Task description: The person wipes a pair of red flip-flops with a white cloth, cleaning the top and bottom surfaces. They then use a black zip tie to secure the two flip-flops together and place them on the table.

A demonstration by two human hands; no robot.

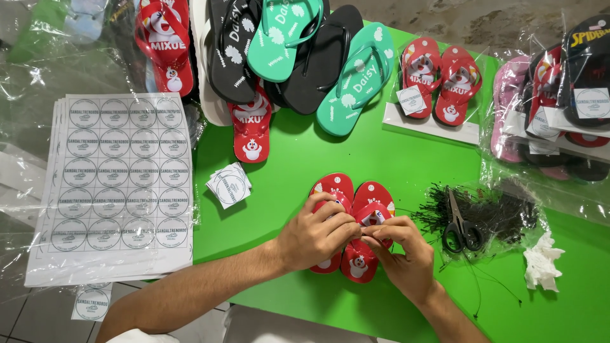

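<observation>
On the green table point(406, 171), near its front edge, lies a pair of small red flip-flops point(356, 260), side by side and touching. Both hands rest on top of it: the left hand point(311, 236) clasps the left sandal's strap, while the right hand point(401, 249) pinches at the straps where the fingertips meet. Black scissors point(460, 225) lie just to the right.

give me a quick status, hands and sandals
Left hand and right hand both pinching straps of red sandal pair. Pair flat on green table. Scissors beside, not blocking.
</observation>
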